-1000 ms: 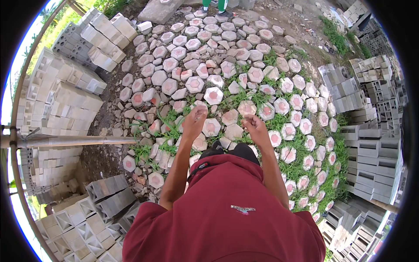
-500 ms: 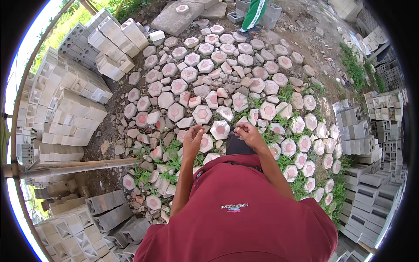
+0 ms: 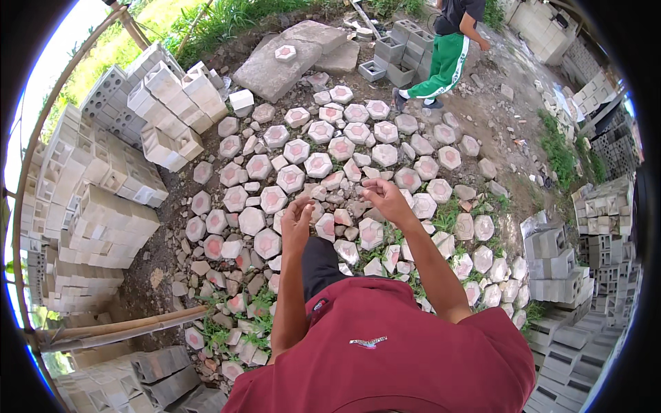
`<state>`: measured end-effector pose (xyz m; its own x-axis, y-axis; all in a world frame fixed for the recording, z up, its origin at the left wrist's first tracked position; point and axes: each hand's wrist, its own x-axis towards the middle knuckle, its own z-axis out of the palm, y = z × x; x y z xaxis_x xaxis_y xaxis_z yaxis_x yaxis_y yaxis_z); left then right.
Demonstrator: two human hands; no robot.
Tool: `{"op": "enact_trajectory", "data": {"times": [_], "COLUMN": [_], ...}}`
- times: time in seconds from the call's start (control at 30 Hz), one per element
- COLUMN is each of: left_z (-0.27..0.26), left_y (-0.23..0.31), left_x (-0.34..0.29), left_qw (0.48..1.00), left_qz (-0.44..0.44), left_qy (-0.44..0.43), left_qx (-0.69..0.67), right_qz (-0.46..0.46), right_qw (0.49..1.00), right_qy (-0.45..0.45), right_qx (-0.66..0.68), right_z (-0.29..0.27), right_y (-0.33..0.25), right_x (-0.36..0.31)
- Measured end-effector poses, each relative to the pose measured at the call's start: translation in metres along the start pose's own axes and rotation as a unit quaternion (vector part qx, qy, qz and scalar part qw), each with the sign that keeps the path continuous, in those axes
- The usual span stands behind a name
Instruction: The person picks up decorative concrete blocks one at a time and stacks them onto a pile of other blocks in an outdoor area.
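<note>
My left hand (image 3: pixel 297 221) is raised in front of me, palm turned inward. Its fingers are loosely bent, a gap shows between thumb and fingertips, and nothing is held. Level with it on the other side, my right hand (image 3: pixel 387 199) is also empty, its fingers half curled and apart from the thumb. Both are held above hexagonal paving blocks with reddish centres, touching none of them. One such hexagonal block (image 3: pixel 268 244) lies left of my left hand, and another block (image 3: pixel 370 234) lies below my right hand. My dark-trousered leg (image 3: pixel 322 261) shows between the forearms.
Stacked concrete blocks (image 3: pixel 113 224) line the left, with more grey blocks (image 3: pixel 551 258) at right. A bamboo pole (image 3: pixel 131 327) juts in at left. Flat slabs (image 3: pixel 279 65) lie ahead. Another person in green trousers (image 3: pixel 444 65) is at the far right. Rubble and grass fill gaps.
The view has tilted up and moved forward, so more of the other person shows. My leg has come forward between my arms. Both hands stay raised and empty.
</note>
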<state>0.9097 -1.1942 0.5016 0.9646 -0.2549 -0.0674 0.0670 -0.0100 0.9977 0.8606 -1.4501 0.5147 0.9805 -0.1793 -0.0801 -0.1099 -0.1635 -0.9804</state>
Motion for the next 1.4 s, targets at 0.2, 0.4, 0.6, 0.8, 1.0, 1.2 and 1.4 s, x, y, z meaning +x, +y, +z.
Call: {"op": "enact_trajectory", "data": {"times": [0.2, 0.4, 0.6, 0.8, 1.0, 1.2, 1.4], "left_z": [0.009, 0.024, 0.028, 0.058, 0.103, 0.162, 0.226], "left_y": [-0.023, 0.019, 0.077, 0.081, 0.061, 0.063, 0.088], "left_x": [0.114, 0.236, 0.354, 0.424, 0.501, 0.627, 0.75], "left_qw": [0.995, 0.972, 0.968, 0.977, 0.974, 0.975, 0.975], "left_qz": [-0.083, -0.063, -0.001, -0.048, -0.081, -0.076, -0.03], "left_qy": [-0.054, -0.226, -0.238, -0.208, -0.209, -0.208, -0.219], "left_qx": [-0.03, 0.031, 0.079, -0.002, -0.036, 0.012, -0.013], "right_qz": [0.099, 0.137, 0.132, 0.094, 0.112, 0.074, 0.07], "right_qw": [0.985, 0.967, 0.958, 0.965, 0.961, 0.98, 0.984], "right_qy": [0.075, 0.171, 0.204, 0.204, 0.19, 0.171, 0.151], "right_qx": [0.121, 0.132, 0.153, 0.136, 0.165, 0.065, 0.066], "right_z": [-0.009, -0.019, -0.019, -0.045, -0.086, -0.162, -0.247], "right_y": [-0.01, -0.016, -0.071, -0.058, -0.043, -0.033, -0.046], "right_x": [0.07, 0.133, 0.205, 0.282, 0.386, 0.514, 0.616]}}
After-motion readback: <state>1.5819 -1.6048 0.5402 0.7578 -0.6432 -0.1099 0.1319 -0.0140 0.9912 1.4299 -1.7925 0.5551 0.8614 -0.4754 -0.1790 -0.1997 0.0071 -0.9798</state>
